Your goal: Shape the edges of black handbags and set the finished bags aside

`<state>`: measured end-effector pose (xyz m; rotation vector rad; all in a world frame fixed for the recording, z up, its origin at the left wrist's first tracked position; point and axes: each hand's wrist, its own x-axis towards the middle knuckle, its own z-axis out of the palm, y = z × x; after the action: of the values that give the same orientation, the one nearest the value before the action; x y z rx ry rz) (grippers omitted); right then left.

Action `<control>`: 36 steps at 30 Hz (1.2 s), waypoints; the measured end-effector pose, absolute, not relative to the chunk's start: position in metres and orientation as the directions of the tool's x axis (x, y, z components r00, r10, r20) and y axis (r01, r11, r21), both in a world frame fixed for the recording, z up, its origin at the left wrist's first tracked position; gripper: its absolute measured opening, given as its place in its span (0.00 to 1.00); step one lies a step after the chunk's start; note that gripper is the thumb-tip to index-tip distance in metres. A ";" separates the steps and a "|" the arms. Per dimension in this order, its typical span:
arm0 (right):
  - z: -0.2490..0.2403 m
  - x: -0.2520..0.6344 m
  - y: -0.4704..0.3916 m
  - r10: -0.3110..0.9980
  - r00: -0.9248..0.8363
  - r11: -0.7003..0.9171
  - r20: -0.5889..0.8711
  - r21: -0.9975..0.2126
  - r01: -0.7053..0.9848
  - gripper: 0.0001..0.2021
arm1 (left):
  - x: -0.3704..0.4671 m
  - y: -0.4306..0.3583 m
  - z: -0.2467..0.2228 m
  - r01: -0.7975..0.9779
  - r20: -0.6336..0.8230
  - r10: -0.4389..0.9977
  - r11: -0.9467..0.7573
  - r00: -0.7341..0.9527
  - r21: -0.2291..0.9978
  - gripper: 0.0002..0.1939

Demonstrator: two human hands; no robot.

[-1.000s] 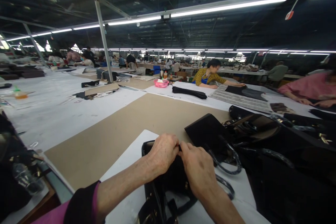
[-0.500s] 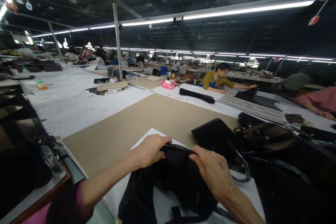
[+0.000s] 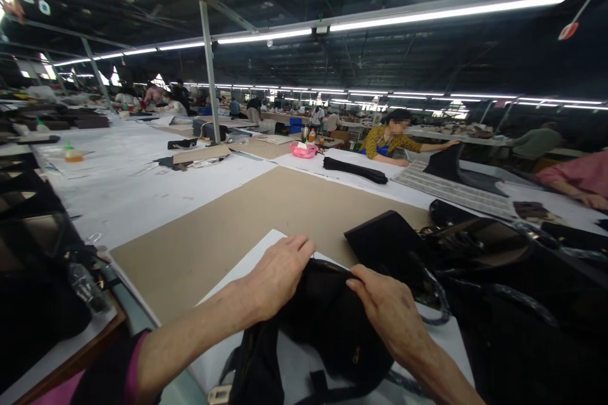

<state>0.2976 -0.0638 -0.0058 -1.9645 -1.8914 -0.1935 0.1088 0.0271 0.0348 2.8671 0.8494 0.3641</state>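
A black bag (image 3: pixel 332 323) with a zipper pull and a metal buckle stands in front of me on a white sheet (image 3: pixel 449 342). My left hand (image 3: pixel 282 272) is closed at the left end of its upper edge, the fingertips hidden behind the hand's back. At the right end of that edge, my right hand (image 3: pixel 387 304) pinches the rim between thumb and fingers. Just beyond my right hand lies a flat black piece (image 3: pixel 384 240), with a plastic-wrapped handle (image 3: pixel 437 297) beside it.
More black bags (image 3: pixel 532 304) with wrapped handles pile up at the right, and others (image 3: pixel 33 278) stand at the left. Brown board (image 3: pixel 266 209) covers the table ahead. A pink basket (image 3: pixel 304 150) and a black strip bundle (image 3: pixel 354 169) lie farther off. Across the table, a co-worker (image 3: pixel 392 136) handles dark material.
My left hand has rolled over along the bag's edge, its back now facing up more. The buckle at lower left shows more. A co-worker's dark sheet is lifted slightly higher.
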 end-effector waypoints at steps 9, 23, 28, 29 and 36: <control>-0.008 0.288 -0.068 0.909 0.100 -0.097 0.405 -0.029 0.995 0.09 | 0.103 0.012 0.025 0.686 0.200 0.670 -0.728 0.715 -0.013 0.16; -0.005 0.288 -0.068 0.910 0.151 -0.156 0.387 -0.020 0.988 0.08 | 0.093 0.010 0.034 0.336 0.247 0.342 -0.939 0.907 0.068 0.30; -0.002 0.287 -0.067 0.913 0.153 -0.146 0.379 -0.046 0.988 0.08 | 0.101 0.010 0.038 0.304 0.220 0.339 -0.936 0.915 0.178 0.31; -0.002 0.287 -0.068 0.913 0.154 -0.144 0.377 -0.054 0.988 0.08 | 0.102 0.010 0.037 0.352 0.221 0.388 -0.918 0.895 0.184 0.30; 0.000 0.289 -0.071 0.919 0.139 -0.127 0.369 -0.059 0.990 0.08 | 0.116 0.020 0.033 0.529 0.187 0.542 -0.840 0.819 0.119 0.05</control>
<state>0.2888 -0.0709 0.0005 -2.1323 -1.8560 -0.3514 0.1165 0.0203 0.0325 2.9368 0.8656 0.3299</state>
